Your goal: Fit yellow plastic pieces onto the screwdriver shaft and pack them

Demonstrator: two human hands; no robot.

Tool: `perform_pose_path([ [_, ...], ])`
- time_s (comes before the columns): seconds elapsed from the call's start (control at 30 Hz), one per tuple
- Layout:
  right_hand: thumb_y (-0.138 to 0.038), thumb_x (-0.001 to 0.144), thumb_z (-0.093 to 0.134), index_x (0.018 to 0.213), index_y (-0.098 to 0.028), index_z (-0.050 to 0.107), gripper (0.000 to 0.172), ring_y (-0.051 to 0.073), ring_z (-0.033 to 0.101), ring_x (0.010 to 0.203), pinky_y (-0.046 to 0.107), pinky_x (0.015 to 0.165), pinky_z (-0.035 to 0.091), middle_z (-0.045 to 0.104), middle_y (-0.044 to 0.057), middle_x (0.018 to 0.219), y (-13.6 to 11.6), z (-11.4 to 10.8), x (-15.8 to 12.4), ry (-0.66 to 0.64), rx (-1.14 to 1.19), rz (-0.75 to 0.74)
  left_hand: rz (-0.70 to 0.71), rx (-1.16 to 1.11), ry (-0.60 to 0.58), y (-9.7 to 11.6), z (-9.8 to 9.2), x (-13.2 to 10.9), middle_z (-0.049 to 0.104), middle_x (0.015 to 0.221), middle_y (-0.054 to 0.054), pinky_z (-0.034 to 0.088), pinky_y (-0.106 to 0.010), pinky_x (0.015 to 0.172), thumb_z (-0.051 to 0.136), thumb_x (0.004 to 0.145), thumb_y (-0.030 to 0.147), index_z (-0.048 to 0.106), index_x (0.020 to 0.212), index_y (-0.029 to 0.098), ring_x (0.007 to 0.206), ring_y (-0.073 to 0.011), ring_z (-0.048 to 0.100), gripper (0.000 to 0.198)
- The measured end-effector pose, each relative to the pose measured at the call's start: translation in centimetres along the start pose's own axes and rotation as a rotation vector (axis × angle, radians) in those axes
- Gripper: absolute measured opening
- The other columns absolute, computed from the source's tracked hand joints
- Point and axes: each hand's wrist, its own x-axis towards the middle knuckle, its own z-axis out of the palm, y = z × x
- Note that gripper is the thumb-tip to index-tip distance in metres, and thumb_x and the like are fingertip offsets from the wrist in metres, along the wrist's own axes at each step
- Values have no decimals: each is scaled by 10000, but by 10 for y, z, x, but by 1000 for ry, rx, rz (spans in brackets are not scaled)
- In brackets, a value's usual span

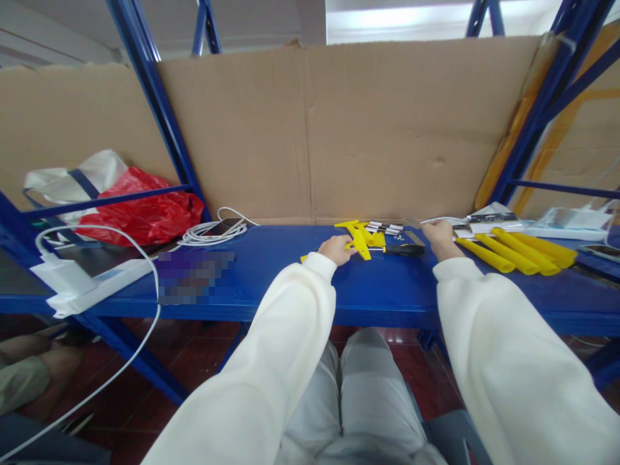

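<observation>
My left hand (338, 250) is closed around a yellow plastic part (361, 245) with short arms sticking out, low over the blue shelf. Beyond it lie more yellow parts (347, 224) and small black-and-white checked pieces (385, 228). A screwdriver (404, 250) with a black and yellow handle rests between my hands. My right hand (440, 236) reaches to the back of the shelf, fingers bent together near a small greyish, see-through item (411, 223). What its fingertips hold is too small to make out. Several yellow tubes (520, 252) lie right of this hand.
A cardboard panel (368, 129) stands behind the blue shelf (271, 284). Leftward are a coiled white cable (213, 231), a red plastic bag (145, 203) and a white power strip (104, 284). Blue posts (159, 110) frame the sides. Another person's leg (39, 368) shows at lower left.
</observation>
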Motion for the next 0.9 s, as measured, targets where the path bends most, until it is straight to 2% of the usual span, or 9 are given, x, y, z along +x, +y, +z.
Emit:
perform_pose_path([
  [0.03, -242, 697, 689, 655, -191, 626, 91, 309, 659, 858, 446, 810, 519, 648, 86, 718, -8, 0, -6, -16, 64, 47, 0, 1, -1, 0, 0, 0, 690, 1399, -75, 481, -299, 1063, 640, 972, 374, 679, 1342, 248, 1307, -230, 634, 392],
  [0.1, -262, 699, 697, 665, -195, 641, 95, 235, 646, 797, 369, 795, 520, 663, 55, 732, -23, 1, -17, -97, 124, 17, 3, 1, 2, 0, 0, 0, 689, 1400, -79, 484, -301, 1064, 644, 971, 370, 680, 1342, 240, 1309, -235, 634, 395],
  [0.2, -345, 654, 766, 658, -197, 643, 193, 191, 601, 743, 327, 766, 505, 675, 43, 749, -40, 6, -35, -369, 227, -87, 13, -5, 11, 1, -1, 0, 703, 1376, -80, 493, -308, 1060, 646, 969, 354, 691, 1327, 237, 1284, -237, 651, 379],
  [0.3, -378, 605, 804, 635, -203, 650, 236, 183, 590, 743, 313, 767, 494, 684, 32, 747, -48, 14, -49, -621, 196, -185, 13, -5, 15, 1, 0, -1, 707, 1370, -75, 494, -312, 1060, 642, 971, 352, 692, 1328, 241, 1279, -238, 654, 376],
  [0.4, -356, 597, 799, 610, -205, 654, 209, 185, 597, 730, 314, 763, 494, 676, 27, 710, -50, 19, -56, -781, 139, -234, -3, 7, 18, 1, 1, -1, 698, 1385, -70, 490, -312, 1061, 639, 973, 366, 696, 1325, 250, 1286, -241, 647, 375],
  [0.53, -372, 612, 787, 613, -211, 669, 201, 196, 604, 733, 315, 745, 499, 672, 25, 693, -50, 19, -56, -863, 93, -290, -8, 1, 40, 0, 3, 0, 710, 1364, -68, 491, -311, 1058, 650, 966, 370, 693, 1336, 269, 1273, -236, 653, 386],
  [0.77, -352, 615, 742, 615, -210, 683, 154, 201, 599, 756, 317, 784, 483, 655, 8, 681, -52, 16, -57, -935, -22, -333, 9, -32, 61, -3, 4, 2, 722, 1339, -65, 500, -300, 1045, 661, 961, 369, 650, 1388, 274, 1256, -226, 664, 438],
  [0.9, -370, 609, 751, 607, -214, 696, 165, 197, 595, 745, 312, 767, 475, 654, -2, 667, -56, 14, -60, -952, -7, -324, 8, -53, 84, -2, 2, 1, 720, 1344, -59, 493, -303, 1061, 661, 961, 358, 630, 1408, 284, 1277, -218, 652, 454],
])
